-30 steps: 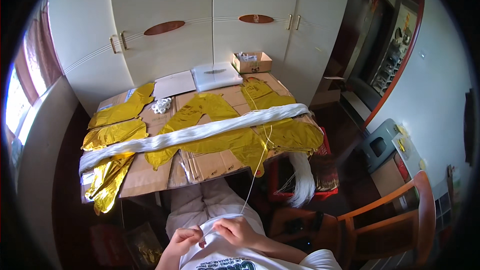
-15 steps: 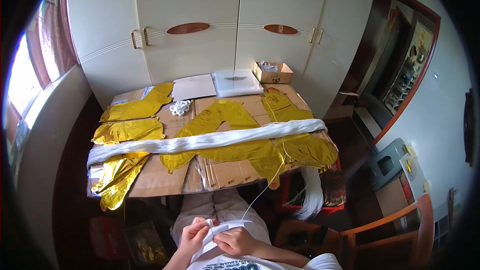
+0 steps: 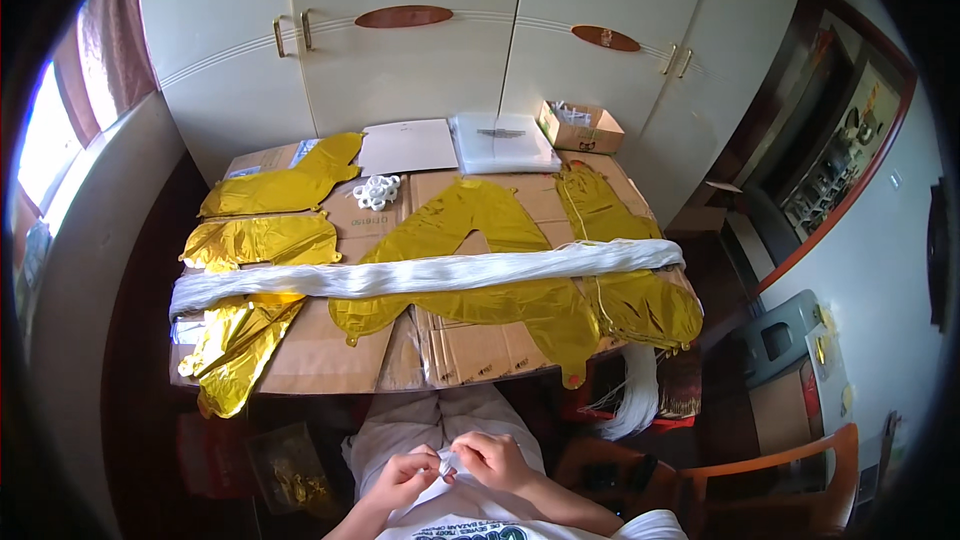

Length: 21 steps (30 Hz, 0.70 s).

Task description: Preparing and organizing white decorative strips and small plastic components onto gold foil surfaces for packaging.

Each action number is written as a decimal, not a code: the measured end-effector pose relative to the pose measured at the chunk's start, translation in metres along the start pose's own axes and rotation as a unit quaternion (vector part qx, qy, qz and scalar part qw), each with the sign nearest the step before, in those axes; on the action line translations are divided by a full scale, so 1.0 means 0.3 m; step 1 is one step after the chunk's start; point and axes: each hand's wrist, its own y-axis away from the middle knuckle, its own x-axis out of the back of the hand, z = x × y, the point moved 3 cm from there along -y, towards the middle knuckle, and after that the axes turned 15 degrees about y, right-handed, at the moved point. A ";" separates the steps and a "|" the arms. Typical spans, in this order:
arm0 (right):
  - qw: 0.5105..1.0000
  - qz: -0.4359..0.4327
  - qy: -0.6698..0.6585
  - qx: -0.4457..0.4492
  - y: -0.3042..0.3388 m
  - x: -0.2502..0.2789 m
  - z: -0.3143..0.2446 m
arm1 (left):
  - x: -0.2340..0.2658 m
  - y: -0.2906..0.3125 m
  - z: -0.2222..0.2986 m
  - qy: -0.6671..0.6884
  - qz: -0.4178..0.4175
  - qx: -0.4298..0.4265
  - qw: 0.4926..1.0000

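Close to my body, in front of my lap, my left hand (image 3: 405, 477) and my right hand (image 3: 492, 460) meet with fingers pinched. A small white strip (image 3: 446, 462) shows between their fingertips; whether it is string or tape is too small to tell. Beyond them, a long skein of white string (image 3: 440, 273) lies across the table over several flat gold foil balloons (image 3: 460, 225). One thin strand (image 3: 590, 285) trails over the balloons at the right. Loose skein ends (image 3: 636, 390) hang off the table's right front edge.
Cardboard (image 3: 330, 360) covers the table. At its back are a white roll cluster (image 3: 377, 192), a pale sheet (image 3: 407, 147), clear plastic bags (image 3: 505, 143) and a small box (image 3: 580, 127). A wooden chair (image 3: 800, 455) and grey stool (image 3: 777, 340) stand right; a cabinet (image 3: 400, 70) stands behind.
My right hand has risen to my left hand's fingertips. The strand that ran taut from the table to my hands no longer shows there. The view has shifted slightly.
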 end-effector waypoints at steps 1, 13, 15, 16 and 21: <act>1.000 -0.013 0.011 0.013 -0.007 -0.012 0.000 | -0.001 -0.002 0.008 0.085 0.062 -0.022 0.994; 0.998 -0.060 -0.028 -0.007 -0.014 -0.108 0.043 | 0.062 -0.046 0.002 0.113 0.045 -0.001 0.993; 0.997 -0.070 -0.018 0.013 0.000 -0.139 0.042 | 0.067 -0.059 -0.006 0.025 0.124 -0.020 0.992; 0.997 -0.077 -0.001 0.008 -0.004 -0.141 0.046 | 0.068 -0.074 0.023 -0.090 0.122 -0.062 0.986; 0.999 -0.046 0.004 -0.019 -0.058 -0.074 0.030 | 0.115 -0.091 0.046 -0.299 0.055 -0.056 0.951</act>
